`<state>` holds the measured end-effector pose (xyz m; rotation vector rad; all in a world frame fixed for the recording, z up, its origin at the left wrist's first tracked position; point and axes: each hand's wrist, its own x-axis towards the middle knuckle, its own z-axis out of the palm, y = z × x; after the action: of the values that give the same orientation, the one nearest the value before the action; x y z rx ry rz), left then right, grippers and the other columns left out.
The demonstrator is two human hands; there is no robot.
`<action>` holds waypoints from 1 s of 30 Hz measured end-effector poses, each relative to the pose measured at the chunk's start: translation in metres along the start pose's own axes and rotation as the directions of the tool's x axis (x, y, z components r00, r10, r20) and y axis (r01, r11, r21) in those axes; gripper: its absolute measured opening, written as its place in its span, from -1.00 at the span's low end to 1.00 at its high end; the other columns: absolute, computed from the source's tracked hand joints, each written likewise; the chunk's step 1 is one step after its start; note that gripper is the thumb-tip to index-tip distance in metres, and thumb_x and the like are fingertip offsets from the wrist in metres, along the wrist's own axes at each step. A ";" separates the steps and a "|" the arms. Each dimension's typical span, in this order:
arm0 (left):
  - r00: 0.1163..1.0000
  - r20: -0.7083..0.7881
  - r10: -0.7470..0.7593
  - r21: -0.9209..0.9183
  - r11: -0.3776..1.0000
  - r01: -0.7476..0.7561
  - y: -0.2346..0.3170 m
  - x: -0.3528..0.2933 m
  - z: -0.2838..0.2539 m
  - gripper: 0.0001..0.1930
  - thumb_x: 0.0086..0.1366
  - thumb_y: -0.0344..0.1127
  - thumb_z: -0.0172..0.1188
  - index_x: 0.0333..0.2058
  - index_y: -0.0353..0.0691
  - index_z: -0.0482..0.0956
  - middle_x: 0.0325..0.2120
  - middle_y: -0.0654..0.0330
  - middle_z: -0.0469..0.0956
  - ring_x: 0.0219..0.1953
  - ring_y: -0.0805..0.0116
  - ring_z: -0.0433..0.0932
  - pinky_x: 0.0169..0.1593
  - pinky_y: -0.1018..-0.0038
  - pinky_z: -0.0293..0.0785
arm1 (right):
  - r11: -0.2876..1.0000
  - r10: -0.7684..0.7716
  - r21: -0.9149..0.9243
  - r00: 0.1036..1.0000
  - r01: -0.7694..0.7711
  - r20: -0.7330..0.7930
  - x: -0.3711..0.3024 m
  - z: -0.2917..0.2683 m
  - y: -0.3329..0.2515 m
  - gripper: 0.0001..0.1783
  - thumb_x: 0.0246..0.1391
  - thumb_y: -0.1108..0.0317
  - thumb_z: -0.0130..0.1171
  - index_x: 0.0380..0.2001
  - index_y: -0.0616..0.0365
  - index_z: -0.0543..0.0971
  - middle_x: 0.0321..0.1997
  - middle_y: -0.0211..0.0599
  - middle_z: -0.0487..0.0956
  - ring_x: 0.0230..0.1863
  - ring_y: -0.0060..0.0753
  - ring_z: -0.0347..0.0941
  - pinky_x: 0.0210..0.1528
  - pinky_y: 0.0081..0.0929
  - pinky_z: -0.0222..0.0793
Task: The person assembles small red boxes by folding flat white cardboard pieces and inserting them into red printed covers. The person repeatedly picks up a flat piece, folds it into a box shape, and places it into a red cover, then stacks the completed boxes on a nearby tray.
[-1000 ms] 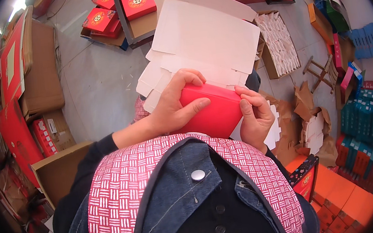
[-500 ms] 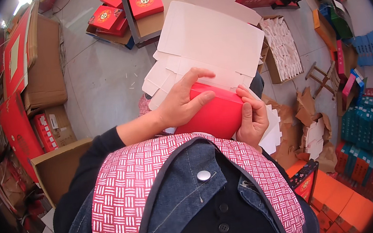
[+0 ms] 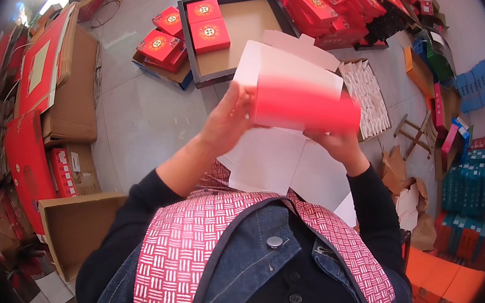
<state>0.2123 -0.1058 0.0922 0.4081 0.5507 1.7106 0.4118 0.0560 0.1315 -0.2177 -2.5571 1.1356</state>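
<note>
Red cardboard box with white-lined lid raised [image 3: 303, 106], blurred, lies between both hands; long axis crosswise, dropping rightward. Left hand [image 3: 228, 116] grasps its left end; right hand's [image 3: 339, 142] grip holds the near edge, toward the right.

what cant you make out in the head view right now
Red-and-white cardboard box: head view, motion blur smears its red face, so any print can't be told.
Right hand: head view, fingers partly hidden by the box.
Bright orange rectangular boxes: head view, cut off by the lower edge.
Stacked teal boxes: head view, any print too small to read.
</note>
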 end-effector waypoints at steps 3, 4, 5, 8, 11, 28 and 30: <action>0.985 -0.043 0.167 0.308 0.940 -0.146 0.013 -0.001 -0.005 -0.61 0.30 -0.16 0.13 -0.04 -0.34 0.38 -0.18 0.15 0.53 -0.11 0.41 0.52 -0.08 0.42 0.48 | 0.736 0.335 0.632 0.942 -0.243 -0.028 0.019 0.019 -0.001 -0.57 0.06 0.38 0.24 -0.01 0.32 0.44 -0.08 -0.31 0.55 -0.14 -0.55 0.45 -0.08 -0.55 0.38; 0.989 -0.080 0.124 0.388 0.918 -0.084 0.026 -0.002 -0.002 -0.62 0.27 -0.24 0.17 -0.04 -0.34 0.38 -0.19 0.15 0.54 -0.14 0.41 0.54 -0.12 0.45 0.50 | 0.652 0.396 0.695 0.918 -0.305 0.032 0.022 0.024 0.004 -0.57 0.08 0.36 0.23 0.00 0.30 0.44 -0.08 -0.34 0.54 -0.15 -0.57 0.44 -0.09 -0.57 0.37; 0.990 -0.118 0.083 0.463 0.886 -0.019 0.033 0.000 0.000 -0.63 0.23 -0.32 0.22 -0.05 -0.35 0.38 -0.19 0.14 0.54 -0.17 0.42 0.56 -0.16 0.49 0.52 | 0.557 0.449 0.747 0.889 -0.362 0.095 0.024 0.024 0.008 -0.57 0.10 0.33 0.21 0.01 0.29 0.44 -0.07 -0.37 0.53 -0.16 -0.59 0.43 -0.09 -0.58 0.37; 0.972 -0.220 0.079 0.318 0.948 -0.005 0.039 0.002 -0.004 -0.63 0.18 -0.43 0.23 -0.06 -0.39 0.39 -0.20 0.10 0.54 -0.26 0.41 0.59 -0.26 0.53 0.55 | 0.725 0.512 0.514 0.858 -0.459 0.044 0.034 0.013 -0.006 -0.61 0.19 0.29 0.13 0.01 0.29 0.43 -0.10 -0.35 0.53 -0.15 -0.57 0.42 -0.07 -0.57 0.35; 0.969 -0.201 0.148 0.264 0.960 -0.092 0.045 0.001 -0.022 -0.64 0.18 -0.43 0.22 -0.06 -0.40 0.39 -0.19 0.08 0.54 -0.24 0.37 0.59 -0.23 0.50 0.56 | 0.948 0.175 0.316 0.877 -0.028 -0.448 0.051 -0.032 -0.041 -0.67 0.26 0.34 -0.06 0.02 0.28 0.39 -0.10 -0.24 0.48 -0.05 -0.41 0.42 0.06 -0.50 0.31; 0.551 -0.551 0.627 0.610 0.753 -0.247 0.128 0.059 -0.218 -0.73 0.25 -0.42 0.19 -0.10 -0.32 0.43 -0.15 0.10 0.55 -0.18 0.37 0.56 -0.11 0.46 0.54 | 0.471 -0.305 0.652 0.803 0.595 -0.512 0.023 -0.073 -0.147 -0.69 0.15 0.38 -0.05 -0.06 0.27 0.40 -0.04 -0.21 0.44 -0.11 -0.35 0.43 -0.02 -0.42 0.36; 0.696 -0.311 0.647 0.847 0.521 -0.106 0.139 0.096 -0.237 -0.70 0.18 -0.38 0.29 -0.15 -0.35 0.46 -0.19 0.10 0.56 -0.21 0.42 0.56 -0.17 0.51 0.52 | 0.468 -0.295 0.638 0.788 0.612 -0.540 0.025 -0.071 -0.144 -0.71 0.15 0.38 -0.05 -0.08 0.27 0.40 -0.05 -0.21 0.44 -0.12 -0.34 0.43 -0.03 -0.41 0.37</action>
<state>-0.0505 -0.0668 -0.0275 0.6463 1.8780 1.9723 0.4137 0.0153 0.2886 0.4478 -1.4080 1.6608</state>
